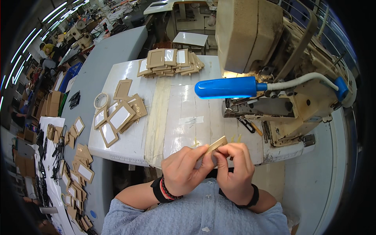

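A small tan card holder (pixel 217 144) is pinched between my two hands at the near edge of the white work table, tilted so that mostly its edge shows. My left hand (pixel 183 169) grips it from the left with thumb and fingers. On the other side my right hand (pixel 237 170) closes its fingertips on the holder's right end; the fingers hide part of it. Beyond my hands, to the left, lies a loose group of tan holders with clear windows (pixel 120 116). A taller pile of similar holders (pixel 156 58) sits at the table's far side.
An industrial sewing machine (pixel 250 39) stands at the right, with a blue lamp (pixel 226 87) on a flexible neck. Near its base lie small hand tools (pixel 250 126). A tape roll (pixel 101 101) rests at left. More holders (pixel 84 171) cover the grey side table (pixel 102 74).
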{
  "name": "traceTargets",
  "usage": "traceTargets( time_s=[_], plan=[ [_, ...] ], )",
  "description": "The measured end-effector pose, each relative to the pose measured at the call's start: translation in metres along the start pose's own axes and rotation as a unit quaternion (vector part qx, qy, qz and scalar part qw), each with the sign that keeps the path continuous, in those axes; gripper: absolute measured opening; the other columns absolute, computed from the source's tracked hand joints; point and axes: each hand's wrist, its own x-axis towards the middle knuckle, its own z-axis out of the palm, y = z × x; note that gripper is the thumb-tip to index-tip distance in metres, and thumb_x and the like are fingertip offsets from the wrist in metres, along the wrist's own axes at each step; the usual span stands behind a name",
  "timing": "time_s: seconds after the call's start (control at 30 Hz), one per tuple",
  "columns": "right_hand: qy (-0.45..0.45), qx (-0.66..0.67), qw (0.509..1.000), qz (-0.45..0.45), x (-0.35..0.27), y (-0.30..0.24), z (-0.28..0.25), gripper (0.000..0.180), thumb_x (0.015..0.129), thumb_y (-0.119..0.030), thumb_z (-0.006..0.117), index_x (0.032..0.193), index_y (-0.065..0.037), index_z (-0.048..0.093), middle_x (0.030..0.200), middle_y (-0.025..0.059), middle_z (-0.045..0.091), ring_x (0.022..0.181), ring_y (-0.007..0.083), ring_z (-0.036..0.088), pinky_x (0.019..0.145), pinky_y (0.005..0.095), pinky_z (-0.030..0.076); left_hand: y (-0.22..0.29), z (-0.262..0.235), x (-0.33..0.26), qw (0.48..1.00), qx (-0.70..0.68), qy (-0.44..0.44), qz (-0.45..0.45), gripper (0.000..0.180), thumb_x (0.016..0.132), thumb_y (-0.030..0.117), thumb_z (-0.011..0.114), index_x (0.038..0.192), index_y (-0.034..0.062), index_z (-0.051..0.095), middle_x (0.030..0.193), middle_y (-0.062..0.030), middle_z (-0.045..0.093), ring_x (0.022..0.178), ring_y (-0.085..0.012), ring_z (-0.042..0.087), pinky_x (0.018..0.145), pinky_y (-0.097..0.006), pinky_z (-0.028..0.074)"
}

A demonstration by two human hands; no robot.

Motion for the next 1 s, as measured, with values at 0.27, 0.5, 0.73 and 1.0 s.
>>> traceTargets(
  time_s=[0.27,0.5,0.73,1.0],
  plan=[
    [-0.037,0.017,0.999,0.027,0.0011,0.0009,0.0014,0.014,0.084,0.005,0.064,0.095,0.001,0.056,0.088,0.0145,0.057,0.078,0.0317,0.059,0.069,0.0389,0.05,-0.001,0.0021,0.0003,1.0,0.013,0.015,-0.003,0.021,0.076,0.002,0.075,0.096,0.0012,0.068,0.062,-0.0069,0.057,0.046,-0.0146,0.053,0.042,-0.026,0.04],
    [-0.047,0.009,0.998,0.036,0.0016,-0.0014,0.0035,0.015,0.084,0.008,0.061,0.096,0.002,0.054,0.09,0.0156,0.054,0.081,0.033,0.057,0.072,0.0398,0.048,-0.004,0.003,0.0004,1.0,0.016,0.008,-0.01,0.02,0.076,0.002,0.075,0.096,0.0011,0.068,0.063,-0.0079,0.058,0.047,-0.016,0.054,0.043,-0.027,0.041],
    [-0.057,0.018,0.998,0.033,0.0002,-0.0016,0.0028,0.018,0.081,0.01,0.06,0.096,0.003,0.052,0.087,0.0153,0.052,0.078,0.0323,0.056,0.071,0.0401,0.048,-0.0035,0.0033,-0.0015,1.0,0.007,0.009,-0.02,0.02,0.076,0.002,0.074,0.095,0.0014,0.068,0.064,-0.0077,0.059,0.047,-0.0157,0.054,0.043,-0.027,0.041],
    [-0.06,0.018,0.997,0.032,-0.0013,-0.0018,-0.0001,0.019,0.079,0.011,0.06,0.095,0.003,0.052,0.086,0.0149,0.052,0.077,0.031,0.056,0.069,0.0392,0.048,-0.0018,0.0042,-0.0036,1.0,-0.001,0.011,-0.024,0.02,0.076,0.001,0.074,0.094,0.0013,0.068,0.064,-0.0077,0.058,0.048,-0.0155,0.054,0.043,-0.027,0.041]
  ],
)
